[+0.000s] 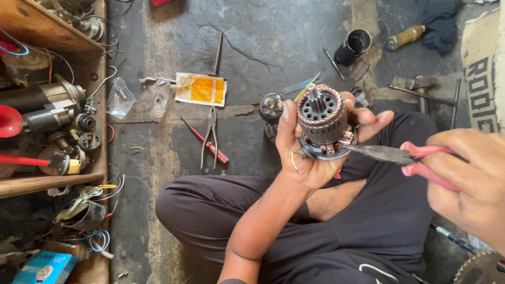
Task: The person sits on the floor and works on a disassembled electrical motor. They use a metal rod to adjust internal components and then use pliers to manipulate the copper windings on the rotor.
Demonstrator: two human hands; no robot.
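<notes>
Fingers of left hand [310, 152] grip motor armature [322, 122]; right hand [471, 181] clasps red-handled pliers [400, 156] touching it.

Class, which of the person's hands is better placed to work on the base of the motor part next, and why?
Probably the right hand: its red-handled pliers already reach the motor part at its base, while the left hand is occupied holding it.

Open floor [158, 173] lies between the wooden shelf [52, 181] and the bent knee, blocked only by grey pliers [210, 137] and a red screwdriver [205, 141]. Beyond them a yellow packet [201, 89] and plastic bags [120, 98] clutter the way. Past the left hand [310, 152], a black cup [352, 47], a hammer [421, 84] and loose rods crowd the far floor.
</notes>
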